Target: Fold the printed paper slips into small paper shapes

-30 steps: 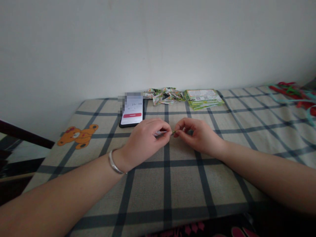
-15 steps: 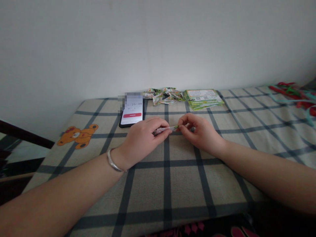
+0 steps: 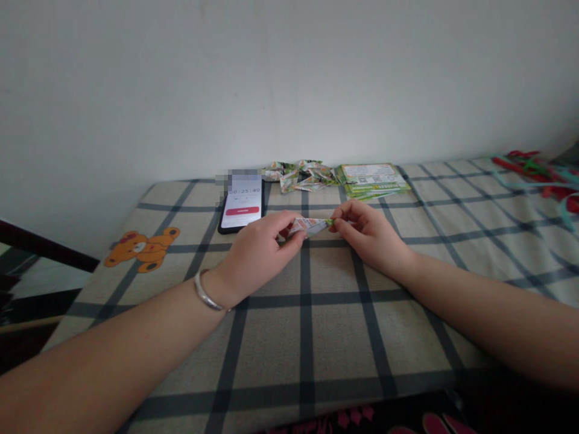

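Note:
Between my hands is a folded piece of printed paper [image 3: 313,226], white with orange and green print and tapering to a green point on the right. My left hand [image 3: 266,244], with a silver bangle at the wrist, pinches its wide left end between thumb and fingers. At the pointed right end, my right hand [image 3: 364,232] grips the tip with thumb and forefinger. Farther back lie several folded paper pieces [image 3: 307,176] in a loose cluster. To their right is a stack of green and white printed leaflets [image 3: 375,179].
A phone [image 3: 243,202] showing a running timer lies beyond my left hand. A checked cloth [image 3: 335,337] covers the table, with an orange bear figure [image 3: 143,248] at left. Red and teal items [image 3: 538,175] lie at far right. A pale wall [image 3: 289,84] stands behind.
The folded paper has turned so its flat printed face shows instead of its thin edge. Both hands have shifted slightly, the right one a little to the right.

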